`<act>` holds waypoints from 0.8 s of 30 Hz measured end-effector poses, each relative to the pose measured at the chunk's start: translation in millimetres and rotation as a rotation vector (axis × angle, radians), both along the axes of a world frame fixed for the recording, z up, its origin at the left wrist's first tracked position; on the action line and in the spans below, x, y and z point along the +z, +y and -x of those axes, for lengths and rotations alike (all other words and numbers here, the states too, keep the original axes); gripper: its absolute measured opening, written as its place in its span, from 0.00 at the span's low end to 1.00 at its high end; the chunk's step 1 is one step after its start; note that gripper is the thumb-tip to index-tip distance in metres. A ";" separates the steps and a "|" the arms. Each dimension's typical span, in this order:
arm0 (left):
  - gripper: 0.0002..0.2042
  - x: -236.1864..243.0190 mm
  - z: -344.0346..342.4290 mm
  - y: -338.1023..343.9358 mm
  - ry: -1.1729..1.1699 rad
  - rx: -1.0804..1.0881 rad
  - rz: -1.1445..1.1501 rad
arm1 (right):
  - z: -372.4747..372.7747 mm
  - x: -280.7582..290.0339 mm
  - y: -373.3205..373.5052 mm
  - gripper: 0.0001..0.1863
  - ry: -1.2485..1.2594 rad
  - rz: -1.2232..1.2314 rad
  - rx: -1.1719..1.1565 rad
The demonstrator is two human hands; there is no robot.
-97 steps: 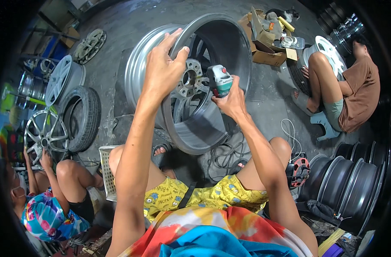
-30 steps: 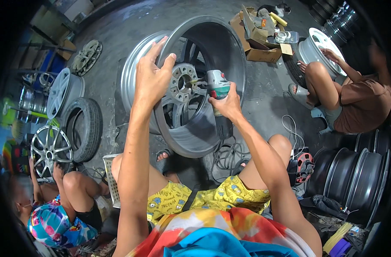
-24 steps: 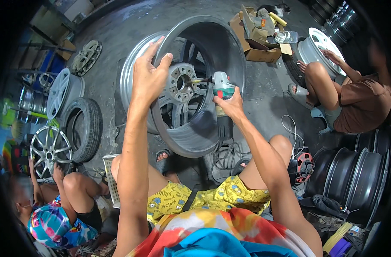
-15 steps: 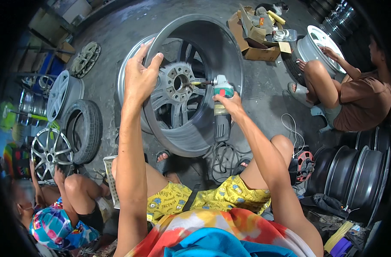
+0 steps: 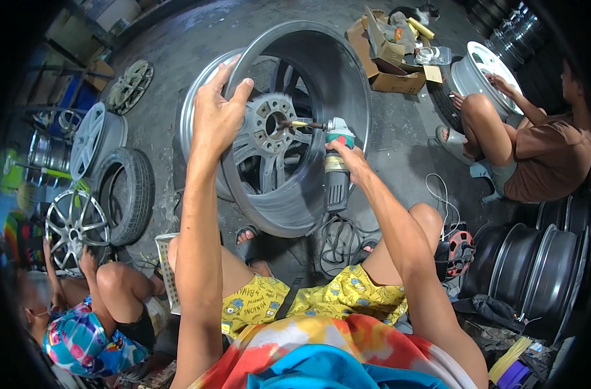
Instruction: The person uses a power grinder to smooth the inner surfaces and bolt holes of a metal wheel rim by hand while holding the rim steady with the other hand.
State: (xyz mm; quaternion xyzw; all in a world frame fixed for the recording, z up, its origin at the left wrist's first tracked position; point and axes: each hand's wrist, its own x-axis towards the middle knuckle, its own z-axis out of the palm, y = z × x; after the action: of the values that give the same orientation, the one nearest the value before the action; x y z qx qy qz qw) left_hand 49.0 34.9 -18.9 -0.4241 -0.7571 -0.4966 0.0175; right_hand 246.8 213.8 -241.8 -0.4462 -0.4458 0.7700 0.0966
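A grey alloy wheel rim stands tilted on the floor between my legs, its hollow barrel side facing me and its spokes and hub deep inside. My left hand is closed over its left edge, thumb on the inner side. In my right hand is a green and dark grey angle grinder, gripped around its tape-wrapped body. From the grinder's head a thin rod reaches left into the barrel. Its brownish tip meets the hub's centre bore at the right edge; exact contact is hard to make out.
Another rim stands right behind. A power cord lies coiled below the grinder. One person sits at right by a white rim; another handles a spoked rim at left. A tyre, cardboard box and stacked rims surround me.
The rod's tip has shifted slightly upward along the bore's edge, and the rod now slopes a little differently. Both hands keep their holds. The whole view has shifted slightly.
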 end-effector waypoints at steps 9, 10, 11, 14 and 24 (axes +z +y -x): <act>0.24 6.6 -7.2 2.1 -0.089 -0.028 0.007 | 9.9 -16.7 6.3 0.38 -0.075 -0.186 -0.012; 0.24 8.1 -8.7 2.0 -0.107 -0.019 0.022 | 10.7 -14.4 7.0 0.39 -0.104 -0.226 -0.014; 0.24 8.7 -9.3 1.7 -0.125 -0.009 0.035 | 11.5 -11.9 7.4 0.40 -0.133 -0.267 -0.016; 0.24 6.7 -8.1 1.1 -0.027 -0.038 0.015 | 9.0 -8.3 3.5 0.43 -0.157 -0.250 -0.047; 0.24 6.0 -15.4 2.5 -0.056 -0.038 0.018 | 8.5 -20.5 4.8 0.51 -0.290 -0.499 0.011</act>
State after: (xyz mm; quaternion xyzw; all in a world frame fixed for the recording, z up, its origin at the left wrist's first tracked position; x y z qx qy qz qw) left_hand 64.5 37.5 -12.8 -0.4244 -0.7536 -0.5017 -0.0166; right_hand 238.2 218.6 -262.4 -0.5117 -0.6331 0.5651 0.1344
